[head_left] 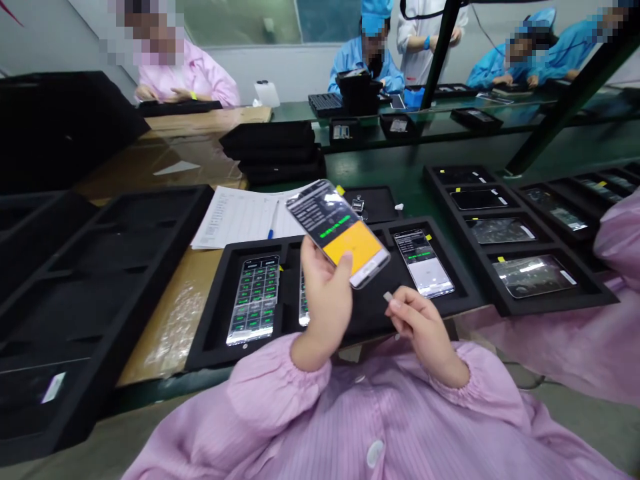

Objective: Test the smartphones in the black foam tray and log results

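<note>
My left hand (326,297) grips a smartphone (337,230), thumb on its lit screen, which has a yellow-orange block and green text. The phone is tilted above a black foam tray (213,337). Between thumb and fingers of my right hand (423,327) is a small light-coloured piece (388,297), too small to name. In the tray, a phone with a green-marked grid (254,300) lies on the left. Another phone (303,303) is mostly hidden behind my left hand. A phone with a white block on its screen (425,263) lies on the right.
Printed sheets (233,217) and a blue pen (273,220) lie behind the tray. Another foam tray with several phones (490,267) stands at right, large black trays (125,267) at left. Stacked black trays (277,150) stand further back. Co-workers (367,60) sit across the bench; a pink sleeve (620,233) is close at right.
</note>
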